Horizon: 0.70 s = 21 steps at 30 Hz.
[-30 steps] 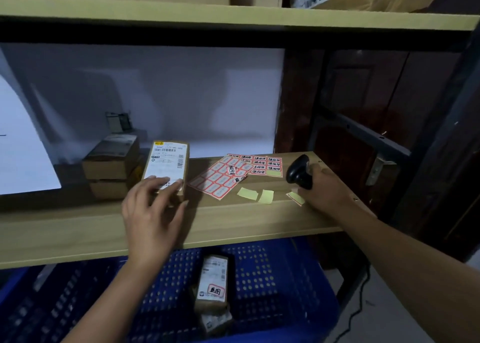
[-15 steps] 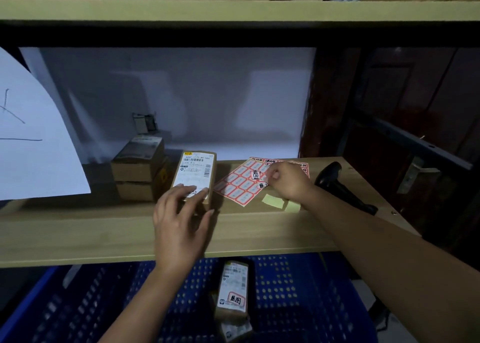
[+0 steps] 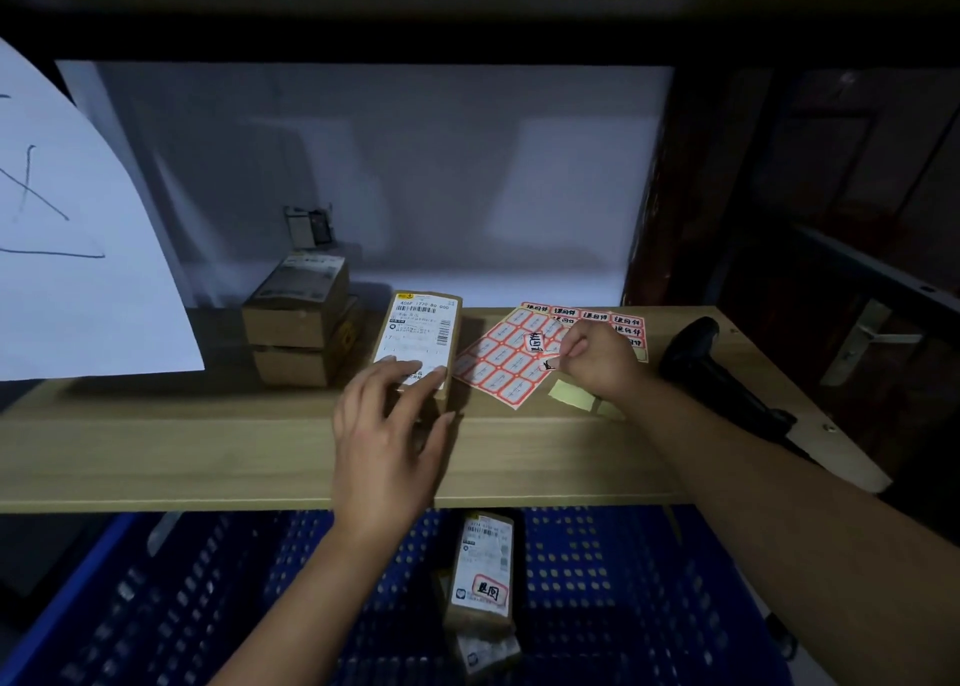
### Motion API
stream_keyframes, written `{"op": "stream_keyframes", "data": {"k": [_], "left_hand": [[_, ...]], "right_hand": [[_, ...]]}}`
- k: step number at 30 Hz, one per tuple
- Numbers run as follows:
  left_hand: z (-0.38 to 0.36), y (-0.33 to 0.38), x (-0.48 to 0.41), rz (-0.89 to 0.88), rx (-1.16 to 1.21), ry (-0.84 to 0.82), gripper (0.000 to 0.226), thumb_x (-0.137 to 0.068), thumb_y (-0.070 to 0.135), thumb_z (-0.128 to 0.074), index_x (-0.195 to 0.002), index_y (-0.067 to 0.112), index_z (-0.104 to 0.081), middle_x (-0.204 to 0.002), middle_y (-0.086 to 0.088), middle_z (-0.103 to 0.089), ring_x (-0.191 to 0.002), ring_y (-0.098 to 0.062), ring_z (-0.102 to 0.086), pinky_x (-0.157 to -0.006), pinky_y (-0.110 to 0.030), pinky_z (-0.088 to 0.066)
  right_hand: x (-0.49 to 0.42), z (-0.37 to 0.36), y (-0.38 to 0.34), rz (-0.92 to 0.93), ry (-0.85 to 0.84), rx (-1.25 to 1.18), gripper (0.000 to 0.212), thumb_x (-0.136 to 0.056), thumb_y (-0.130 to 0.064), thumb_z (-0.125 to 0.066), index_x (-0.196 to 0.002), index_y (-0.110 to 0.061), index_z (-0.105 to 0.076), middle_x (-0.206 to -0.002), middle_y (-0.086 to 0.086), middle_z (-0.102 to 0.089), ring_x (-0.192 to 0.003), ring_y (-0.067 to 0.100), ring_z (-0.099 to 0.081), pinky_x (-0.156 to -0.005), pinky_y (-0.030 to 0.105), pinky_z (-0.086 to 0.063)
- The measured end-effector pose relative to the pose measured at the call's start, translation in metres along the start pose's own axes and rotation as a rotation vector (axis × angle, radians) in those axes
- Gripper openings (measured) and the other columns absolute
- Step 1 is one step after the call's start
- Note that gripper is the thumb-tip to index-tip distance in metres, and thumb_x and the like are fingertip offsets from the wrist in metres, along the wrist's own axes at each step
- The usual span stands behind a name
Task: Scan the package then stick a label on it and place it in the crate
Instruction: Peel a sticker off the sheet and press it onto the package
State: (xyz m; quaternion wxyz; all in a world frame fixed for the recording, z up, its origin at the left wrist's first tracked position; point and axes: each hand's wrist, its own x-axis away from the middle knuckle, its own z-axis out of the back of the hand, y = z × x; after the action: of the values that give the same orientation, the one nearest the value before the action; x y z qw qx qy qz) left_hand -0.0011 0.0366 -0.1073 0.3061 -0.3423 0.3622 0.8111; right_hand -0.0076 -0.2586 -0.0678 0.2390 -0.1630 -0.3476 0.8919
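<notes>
A brown package (image 3: 422,334) with a white shipping label lies flat on the wooden shelf (image 3: 218,456). My left hand (image 3: 389,425) rests on its near end, fingers spread over it. To the right lie red-bordered sticker sheets (image 3: 501,365). My right hand (image 3: 597,355) pinches a small red-edged label (image 3: 549,364) at its fingertips, just above the sheets. The black barcode scanner (image 3: 719,373) lies on the shelf at the right, untouched. Below the shelf a blue crate (image 3: 587,571) holds labelled packages (image 3: 483,573).
Two stacked brown boxes (image 3: 298,316) stand left of the package. Yellow backing scraps (image 3: 571,394) lie near my right wrist. A white paper sheet (image 3: 62,248) hangs at the left. A dark door with a handle (image 3: 872,337) is at the right.
My right hand let go of the scanner, left it on the shelf, moved left to the sticker sheets and now pinches a label. My left hand stayed on the package.
</notes>
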Motion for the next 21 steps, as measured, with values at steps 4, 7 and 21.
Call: {"op": "stream_keyframes", "data": {"k": [4,7,21], "left_hand": [[0.0004,-0.0003,0.0006,0.011,-0.002,-0.021,0.049,-0.084,0.023,-0.087,-0.130,0.025,-0.070,-0.135,-0.004,-0.061,-0.133,-0.030,-0.052,-0.109,-0.053,-0.047],[0.0008,0.0001,0.0007,0.018,-0.005,-0.032,0.049,-0.085,0.025,-0.086,-0.130,0.025,-0.069,-0.136,-0.003,-0.060,-0.134,-0.030,-0.051,-0.109,-0.053,-0.047],[-0.0003,-0.0004,0.0015,0.005,-0.002,-0.030,0.046,-0.087,0.027,-0.083,-0.131,0.026,-0.068,-0.137,-0.003,-0.060,-0.134,-0.032,-0.053,-0.107,-0.056,-0.048]], "right_hand": [[0.0000,-0.0004,0.0039,0.026,-0.012,-0.013,0.013,-0.084,-0.009,-0.080,-0.095,-0.014,-0.076,-0.110,0.009,-0.079,-0.091,0.019,-0.067,-0.059,0.017,-0.043],[0.0002,-0.0001,0.0037,0.030,-0.018,0.002,0.028,-0.083,-0.013,-0.082,-0.111,-0.013,-0.078,-0.121,0.009,-0.077,-0.099,0.023,-0.071,-0.065,0.019,-0.047],[0.0066,0.0031,0.0077,0.229,-0.030,0.054,0.007,-0.090,-0.007,-0.073,-0.087,-0.011,-0.068,-0.107,0.009,-0.076,-0.099,0.025,-0.070,-0.082,0.034,-0.060]]}}
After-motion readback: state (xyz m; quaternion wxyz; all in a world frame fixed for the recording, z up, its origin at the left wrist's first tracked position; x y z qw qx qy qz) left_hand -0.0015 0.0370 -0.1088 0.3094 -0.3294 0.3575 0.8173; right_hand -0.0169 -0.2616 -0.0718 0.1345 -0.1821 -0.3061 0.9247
